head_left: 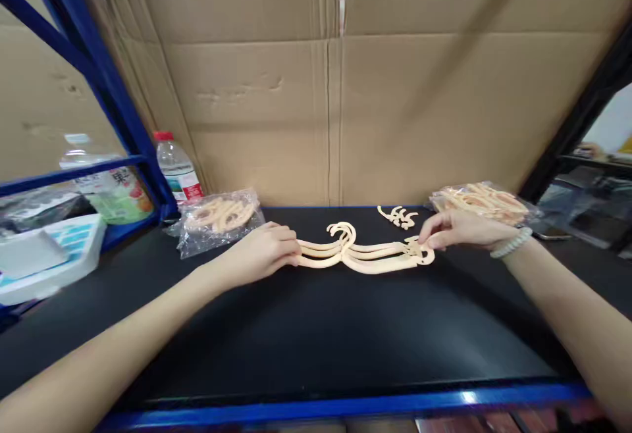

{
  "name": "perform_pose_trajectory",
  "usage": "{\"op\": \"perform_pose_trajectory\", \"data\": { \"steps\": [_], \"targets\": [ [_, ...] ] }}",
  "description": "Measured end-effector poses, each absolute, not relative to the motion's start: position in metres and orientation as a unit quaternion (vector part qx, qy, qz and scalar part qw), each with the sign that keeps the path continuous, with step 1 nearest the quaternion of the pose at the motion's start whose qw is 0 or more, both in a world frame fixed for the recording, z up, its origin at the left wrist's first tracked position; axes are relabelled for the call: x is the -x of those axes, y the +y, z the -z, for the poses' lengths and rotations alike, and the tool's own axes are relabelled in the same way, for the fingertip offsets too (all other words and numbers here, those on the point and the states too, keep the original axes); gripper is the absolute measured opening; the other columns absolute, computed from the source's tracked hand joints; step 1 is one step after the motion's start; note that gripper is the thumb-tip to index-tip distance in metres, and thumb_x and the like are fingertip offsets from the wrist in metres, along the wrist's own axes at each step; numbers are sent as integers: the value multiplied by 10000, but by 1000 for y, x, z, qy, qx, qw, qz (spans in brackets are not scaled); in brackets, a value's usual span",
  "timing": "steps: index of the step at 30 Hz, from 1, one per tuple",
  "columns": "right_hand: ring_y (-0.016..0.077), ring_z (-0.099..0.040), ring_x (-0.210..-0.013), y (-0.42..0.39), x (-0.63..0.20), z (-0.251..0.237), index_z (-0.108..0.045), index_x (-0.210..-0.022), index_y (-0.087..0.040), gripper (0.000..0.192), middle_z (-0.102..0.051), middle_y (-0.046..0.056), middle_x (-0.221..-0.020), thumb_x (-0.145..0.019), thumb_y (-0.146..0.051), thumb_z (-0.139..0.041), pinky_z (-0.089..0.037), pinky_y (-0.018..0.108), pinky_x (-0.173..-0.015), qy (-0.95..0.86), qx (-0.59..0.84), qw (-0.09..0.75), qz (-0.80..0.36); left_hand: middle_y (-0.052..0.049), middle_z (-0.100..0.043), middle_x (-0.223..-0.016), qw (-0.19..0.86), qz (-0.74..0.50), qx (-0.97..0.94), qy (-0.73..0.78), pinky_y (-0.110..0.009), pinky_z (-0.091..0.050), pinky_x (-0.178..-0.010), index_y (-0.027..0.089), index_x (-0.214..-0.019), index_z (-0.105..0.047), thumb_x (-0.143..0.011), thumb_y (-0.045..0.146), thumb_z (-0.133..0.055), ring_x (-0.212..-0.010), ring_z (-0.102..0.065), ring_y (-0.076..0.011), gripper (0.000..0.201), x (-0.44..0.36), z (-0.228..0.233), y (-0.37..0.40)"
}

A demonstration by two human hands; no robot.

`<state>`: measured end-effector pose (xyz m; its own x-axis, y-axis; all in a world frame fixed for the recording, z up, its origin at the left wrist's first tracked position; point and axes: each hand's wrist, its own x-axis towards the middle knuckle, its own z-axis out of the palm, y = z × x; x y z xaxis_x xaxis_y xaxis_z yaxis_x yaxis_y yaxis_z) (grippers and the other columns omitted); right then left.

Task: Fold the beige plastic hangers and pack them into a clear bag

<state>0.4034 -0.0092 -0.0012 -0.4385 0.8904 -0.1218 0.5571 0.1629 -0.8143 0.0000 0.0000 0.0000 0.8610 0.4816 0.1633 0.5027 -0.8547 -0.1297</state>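
Observation:
A small stack of cream plastic hangers point(363, 253) lies flat on the black worktop point(316, 328), hooks pointing away from me. My left hand point(264, 253) pinches the stack's left end. My right hand point(457, 230), with a white bead bracelet at the wrist, grips the right end with its fingertips. A few loose cream clips point(399, 216) lie just behind the stack.
A clear bag of cream hanger parts point(220, 218) lies at the back left, another bag of parts point(481, 201) at the back right. Two water bottles point(178, 170) stand by the blue rack post point(106, 84). A white box point(49, 258) sits far left. Cardboard walls the back.

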Motion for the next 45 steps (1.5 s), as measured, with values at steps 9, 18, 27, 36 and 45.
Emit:
{"op": "perform_pose_trajectory", "data": {
  "steps": [9, 18, 27, 36, 45],
  "targets": [
    [212, -651, -776, -11, -398, 0, -674, -784, -174, 329, -713, 53, -781, -647, -467, -732, -484, 305, -675, -754, 530, 109, -372, -28, -613, -826, 69, 50, 962, -260, -301, -380, -741, 180, -822, -585, -931, 255, -442, -767, -547, -172, 194, -3, -2, -7],
    [186, -623, -696, -10, -401, 1, -676, -793, -145, 298, -702, 69, -764, -637, -398, -681, -447, 258, -571, -753, 573, 85, -314, -26, -617, -838, 63, 36, 961, -268, -289, -393, -713, 175, -800, -595, -925, 228, -443, -751, -560, -163, 204, -8, 0, -11],
    [197, -655, -762, -23, -385, -5, -641, -847, -132, 209, -697, 74, -808, -665, -232, -613, -503, 273, -680, -764, 602, 82, -218, -31, -621, -859, 128, 25, 949, -288, -314, -396, -706, 179, -809, -578, -914, 219, -445, -735, -570, -175, 174, -11, 3, -18],
    [219, -637, -898, -49, -343, -2, -650, -997, -137, 306, -680, 92, -971, -800, -122, -416, -498, 315, -777, -804, 586, 97, 23, -48, -617, -854, 192, 28, 918, -345, -344, -411, -704, 186, -857, -565, -872, 233, -488, -803, -572, -223, 92, -18, 8, -28],
    [313, -186, -1389, -76, -285, 53, -259, -1430, 9, 673, -232, 200, -1490, -925, -431, -321, -249, 489, -1113, -860, 503, 59, 66, -140, -445, -1369, 149, 117, 888, -418, -472, -369, -987, 152, -1304, -431, -884, 275, -456, -1232, -427, -294, 439, -40, 38, -50]
  ]
}}
